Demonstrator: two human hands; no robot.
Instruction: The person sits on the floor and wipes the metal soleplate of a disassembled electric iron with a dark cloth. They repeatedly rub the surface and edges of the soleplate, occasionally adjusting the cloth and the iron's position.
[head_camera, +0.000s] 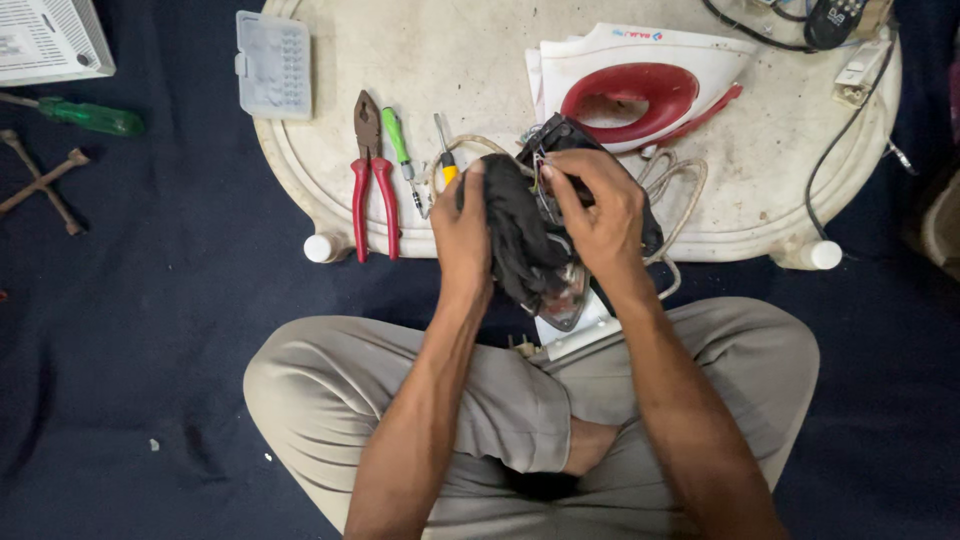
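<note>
Both hands (535, 215) clamped around a dark, crumpled cloth (515, 240) and a glossy metal iron base (565, 300).

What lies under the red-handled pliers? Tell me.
The red-handled pliers rest on the worn white table, handle tips overhanging its edge above dark blue cloth. Beneath their jaws, only tabletop shows.
</note>
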